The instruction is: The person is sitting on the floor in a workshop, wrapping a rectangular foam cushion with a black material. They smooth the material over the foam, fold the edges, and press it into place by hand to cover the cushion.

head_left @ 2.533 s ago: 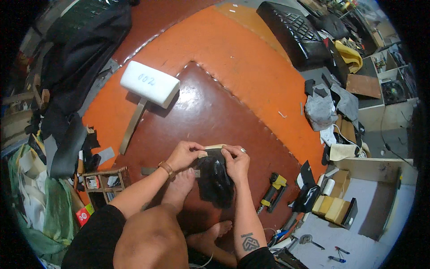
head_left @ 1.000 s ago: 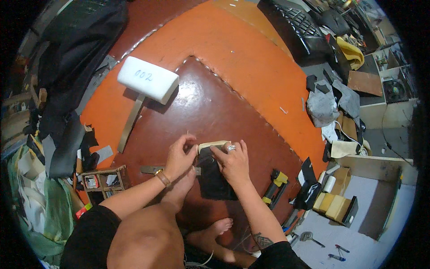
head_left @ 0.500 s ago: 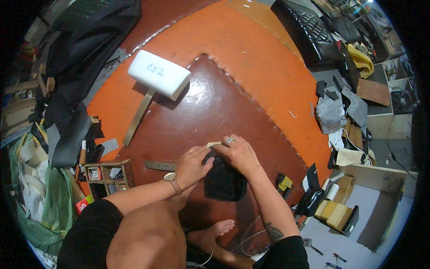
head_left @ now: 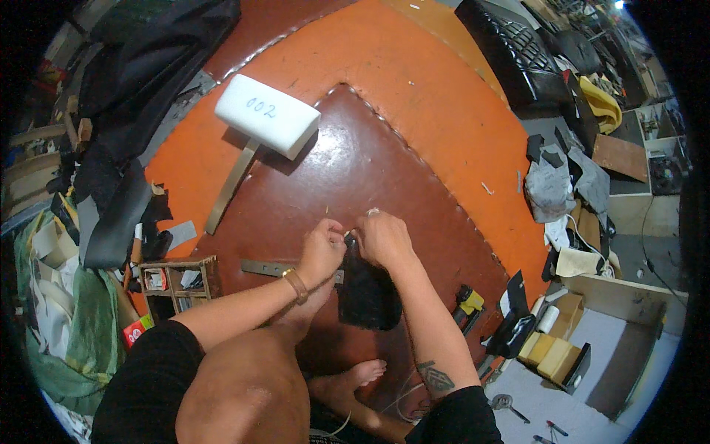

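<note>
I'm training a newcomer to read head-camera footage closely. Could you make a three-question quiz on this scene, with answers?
1. True or false: the left hand and the right hand are close together at the far end of the black piece.

2. Which item lies on the brown surface, just to the right of the right forearm?
a) a wooden rack
b) a yellow-and-black tool
c) a metal strip

3. What colour is the block at the upper end of the narrow bar?

Key: 1. True. 2. b. 3. White.
</note>
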{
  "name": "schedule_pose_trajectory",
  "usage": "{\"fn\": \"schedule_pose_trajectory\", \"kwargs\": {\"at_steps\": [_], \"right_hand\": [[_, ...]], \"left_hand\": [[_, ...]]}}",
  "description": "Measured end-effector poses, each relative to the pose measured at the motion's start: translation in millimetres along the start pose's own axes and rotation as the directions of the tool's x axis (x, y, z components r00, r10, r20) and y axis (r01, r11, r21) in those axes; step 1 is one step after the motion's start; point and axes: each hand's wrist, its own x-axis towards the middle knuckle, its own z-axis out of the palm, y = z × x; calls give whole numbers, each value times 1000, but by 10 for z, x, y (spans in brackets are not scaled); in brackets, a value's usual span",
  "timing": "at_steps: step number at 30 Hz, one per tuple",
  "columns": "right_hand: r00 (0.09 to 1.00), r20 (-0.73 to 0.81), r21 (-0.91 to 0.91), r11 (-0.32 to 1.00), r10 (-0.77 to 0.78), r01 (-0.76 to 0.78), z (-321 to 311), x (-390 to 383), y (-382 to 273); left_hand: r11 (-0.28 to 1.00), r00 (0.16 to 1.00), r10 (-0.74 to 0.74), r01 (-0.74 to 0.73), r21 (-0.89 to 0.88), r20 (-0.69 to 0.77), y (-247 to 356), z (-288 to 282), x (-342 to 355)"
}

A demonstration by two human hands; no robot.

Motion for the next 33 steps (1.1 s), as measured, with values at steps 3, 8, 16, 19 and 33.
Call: {"fn": "schedule_pose_trajectory", "kwargs": {"at_steps": [3,8,16,19,33], "right_hand": [[985,98,-45,989,142,-138,-71,87,-96],[923,85,-83,926,376,-369,82,270,-318],[862,68,-46,864,503,-501,96,297,-344],[873,-239,360,874,425,-327,127,-93,-124],[614,-5,541,518,790,-662,77,-582,-506]], "left_hand": [[926,946,-284,313,-211,160,5,-74,127],[916,954,-290,298,-269,68,-59,-61,44],[976,958,162,-190,104,235,-37,-210,-209],[986,957,164,-166,-13,240,-6,-185,-240],[991,955,132,-120,-62,265,1,-182,-154]]}}
